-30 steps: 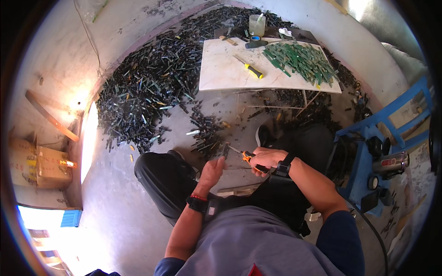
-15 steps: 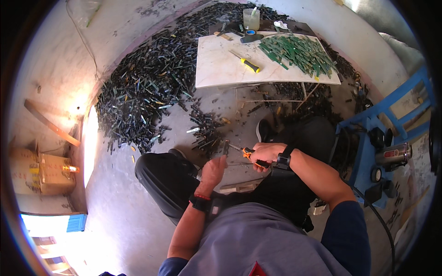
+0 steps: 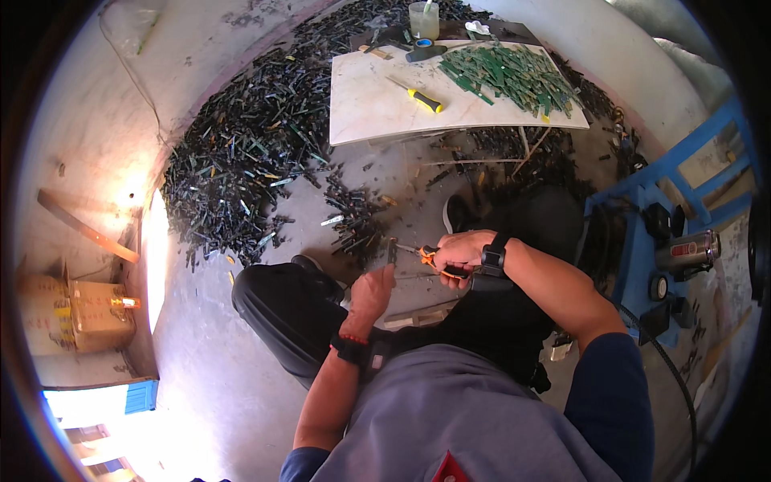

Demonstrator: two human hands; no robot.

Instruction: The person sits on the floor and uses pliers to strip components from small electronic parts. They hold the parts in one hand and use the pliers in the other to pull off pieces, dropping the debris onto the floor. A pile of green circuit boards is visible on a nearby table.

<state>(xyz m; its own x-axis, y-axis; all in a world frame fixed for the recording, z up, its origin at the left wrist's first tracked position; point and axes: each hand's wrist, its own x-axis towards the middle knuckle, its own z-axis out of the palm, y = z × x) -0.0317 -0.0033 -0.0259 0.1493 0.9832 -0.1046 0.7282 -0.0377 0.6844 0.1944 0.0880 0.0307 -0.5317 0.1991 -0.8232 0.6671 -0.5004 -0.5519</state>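
Observation:
My left hand is closed around the lower end of a small, narrow dark strip, which sticks up past my fingers. To its right, my right hand grips a pair of pliers with orange and black handles. The pliers' metal jaws point left toward the strip; whether they touch it is too small to tell. Both hands hang over the floor between my knees. Just beyond them lies a small heap of dark strips.
A large pile of dark strips covers the floor at the far left. The low white table holds a yellow-black screwdriver, a heap of green strips and a cup. On the right, a blue chair carries a metal flask.
The whole view has shifted slightly, so the table sits higher and further left. My hands keep their grips; the strip and pliers have moved only a little.

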